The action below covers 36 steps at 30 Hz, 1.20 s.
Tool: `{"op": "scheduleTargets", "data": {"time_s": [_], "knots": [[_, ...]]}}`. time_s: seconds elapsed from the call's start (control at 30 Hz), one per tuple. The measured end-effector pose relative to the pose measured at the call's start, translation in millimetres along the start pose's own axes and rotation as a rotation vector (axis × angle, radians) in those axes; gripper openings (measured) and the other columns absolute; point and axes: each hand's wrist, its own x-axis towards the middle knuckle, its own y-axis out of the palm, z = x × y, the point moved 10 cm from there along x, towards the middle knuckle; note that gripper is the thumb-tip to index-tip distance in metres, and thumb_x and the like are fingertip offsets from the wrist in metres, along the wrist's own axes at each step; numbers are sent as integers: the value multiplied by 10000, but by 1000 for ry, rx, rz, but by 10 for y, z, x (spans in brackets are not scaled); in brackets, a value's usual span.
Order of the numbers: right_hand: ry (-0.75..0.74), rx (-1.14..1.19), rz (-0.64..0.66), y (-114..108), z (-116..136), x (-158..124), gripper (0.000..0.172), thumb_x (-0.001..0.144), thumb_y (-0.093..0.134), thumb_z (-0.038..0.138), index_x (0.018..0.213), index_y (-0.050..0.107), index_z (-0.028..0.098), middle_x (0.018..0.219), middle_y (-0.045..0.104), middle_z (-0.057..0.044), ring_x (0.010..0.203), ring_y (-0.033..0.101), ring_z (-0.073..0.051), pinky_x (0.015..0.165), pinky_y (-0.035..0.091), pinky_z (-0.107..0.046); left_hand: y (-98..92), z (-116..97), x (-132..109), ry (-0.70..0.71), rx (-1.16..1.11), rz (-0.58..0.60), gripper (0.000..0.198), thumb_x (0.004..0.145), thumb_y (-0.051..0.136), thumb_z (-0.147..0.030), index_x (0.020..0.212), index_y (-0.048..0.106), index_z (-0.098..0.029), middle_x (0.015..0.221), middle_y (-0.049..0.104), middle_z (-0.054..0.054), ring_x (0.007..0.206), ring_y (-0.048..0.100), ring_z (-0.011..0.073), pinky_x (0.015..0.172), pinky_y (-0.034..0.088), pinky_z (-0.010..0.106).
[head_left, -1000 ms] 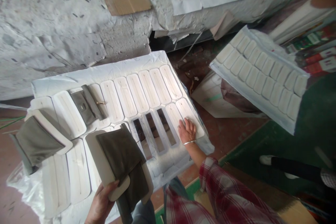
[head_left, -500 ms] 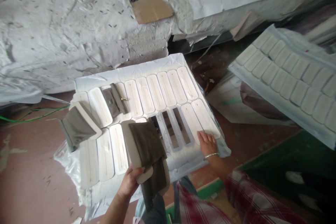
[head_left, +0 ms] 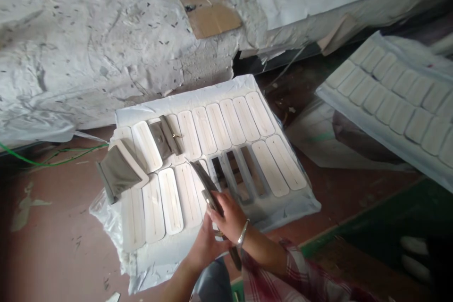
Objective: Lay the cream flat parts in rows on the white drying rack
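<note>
A white foam tray (head_left: 198, 100) wrapped in clear plastic lies on the floor, with rows of white oblong inserts and three empty slots near its middle. My left hand (head_left: 200, 247) and my right hand (head_left: 226, 214) meet at the tray's near edge, both gripping a white insert with grey-brown fabric (head_left: 207, 188), seen edge-on and tilted up. Another fabric-covered insert (head_left: 120, 170) rests askew on the tray's left end. A small grey pouch (head_left: 163, 137) lies on the back row.
A crumpled white sheet (head_left: 88, 42) with a cardboard patch (head_left: 208, 12) covers the surface behind the tray. A second foam tray (head_left: 396, 99) of inserts leans at the right. A green cord (head_left: 46, 160) runs at left. Another person's shoes (head_left: 414, 255) are at lower right.
My right hand left the tray's right inserts and came over to grasp the fabric-covered insert held by my left hand. That insert has turned edge-on. The camera view shifted left.
</note>
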Motion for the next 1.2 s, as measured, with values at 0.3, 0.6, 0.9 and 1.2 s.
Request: {"op": "scheduleTargets", "data": {"time_s": [0.3,0.6,0.9,1.2], "knots": [[228,25,-315,-1345,-691,-164,398,878,433,484,609,380,195,562,398,28,550,402,-102,539,346,-234,76,280,-28,-302,-316,-160,958,671,518,-91,1481,45,-286,1217,545,93,899,614,171,743,507,281],[385,119,-208,-1787,-1620,-125,498,756,507,651,598,406,190,536,336,44,543,344,-103,523,321,-248,-788,477,-290,-358,-492,-392,845,624,616,-148,1406,335,-301,1265,545,30,1031,566,198,795,495,259],[396,166,-274,-1867,-1640,-78,529,746,516,681,590,378,195,543,312,50,549,320,-99,524,305,-248,-770,498,-274,-402,-478,-453,856,584,667,-172,1390,394,-264,1243,574,26,1019,574,198,765,500,232],[308,93,-270,-1941,-1726,40,501,764,502,647,581,342,209,554,303,44,538,306,-101,521,303,-252,-692,537,-199,-406,-505,-438,827,583,696,-207,1364,426,-249,1307,555,4,1160,526,213,846,491,215]]}}
